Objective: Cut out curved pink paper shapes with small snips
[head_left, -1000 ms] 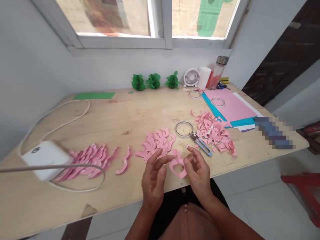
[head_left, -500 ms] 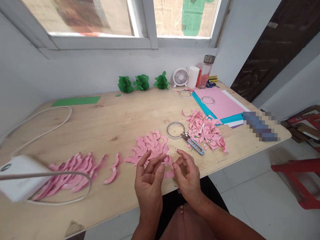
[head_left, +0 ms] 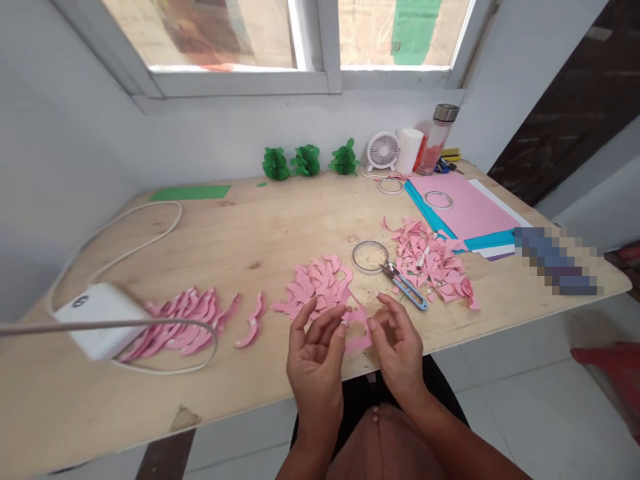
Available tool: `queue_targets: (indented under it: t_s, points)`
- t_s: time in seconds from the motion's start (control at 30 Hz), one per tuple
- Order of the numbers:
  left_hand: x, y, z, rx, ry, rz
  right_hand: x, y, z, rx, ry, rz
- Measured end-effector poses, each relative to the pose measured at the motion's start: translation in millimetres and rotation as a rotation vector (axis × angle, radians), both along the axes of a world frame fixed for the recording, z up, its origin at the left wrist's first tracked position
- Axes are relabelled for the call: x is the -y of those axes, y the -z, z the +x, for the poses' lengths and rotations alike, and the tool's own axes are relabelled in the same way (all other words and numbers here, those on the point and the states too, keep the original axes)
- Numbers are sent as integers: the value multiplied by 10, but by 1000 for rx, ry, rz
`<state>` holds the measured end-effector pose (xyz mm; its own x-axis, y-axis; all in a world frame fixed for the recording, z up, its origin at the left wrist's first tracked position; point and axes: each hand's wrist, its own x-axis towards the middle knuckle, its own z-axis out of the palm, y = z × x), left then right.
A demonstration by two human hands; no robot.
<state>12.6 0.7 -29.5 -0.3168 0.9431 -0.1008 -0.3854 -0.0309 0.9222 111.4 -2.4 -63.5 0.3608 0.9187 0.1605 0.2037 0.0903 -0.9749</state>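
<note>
My left hand (head_left: 317, 353) has its fingers curled, thumb and fingertips at the left edge of a thin pink paper piece (head_left: 358, 341) with a cut-out gap. At its other edge is my right hand (head_left: 400, 347), thumb drawn in toward bent fingers. The paper seems pinched between both hands, just above the front edge of the table; the exact contact is partly hidden. Right behind my hands lies a heap of curved pink paper cutouts (head_left: 320, 283). Blue-handled thread snips (head_left: 407, 288) lie beyond my right hand, beside a tape roll (head_left: 370, 257).
Pink scraps (head_left: 433, 260) lie at right, before stacked coloured sheets (head_left: 470, 200). Wavy pink strips (head_left: 187, 320) rest at left by a white box (head_left: 103, 323) with a cable. Green paper shapes (head_left: 306, 160), a small fan (head_left: 383, 152) and a bottle (head_left: 439, 140) stand along the wall.
The whole view has shifted, so the table and things appear farther right. My hands and the pink paper between them keep nearly the same pose.
</note>
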Motion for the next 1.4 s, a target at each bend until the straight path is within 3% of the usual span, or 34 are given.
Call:
queue_targets:
  t_s: [0.2, 0.33, 0.73, 1.07, 1.23, 1.4]
  points:
    - [16, -130, -42, 149, 36, -113, -1, -48, 19, -43, -38, -29]
    - [-5, -113, -70, 199, 8, -167, -3, -60, 29, -78, -56, -27]
    - [153, -8, -7, -178, 41, 7, 3, -149, 45, 93, -57, 28]
    - [219, 62, -7, -202, 72, 28, -84, -252, -9, -418, -150, -153]
    - [203, 37, -3, -232, 90, 49, -70, -299, -16, -489, -164, -206]
    - [178, -60, 9, -85, 121, -17, -64, -300, -27, -486, -195, -216]
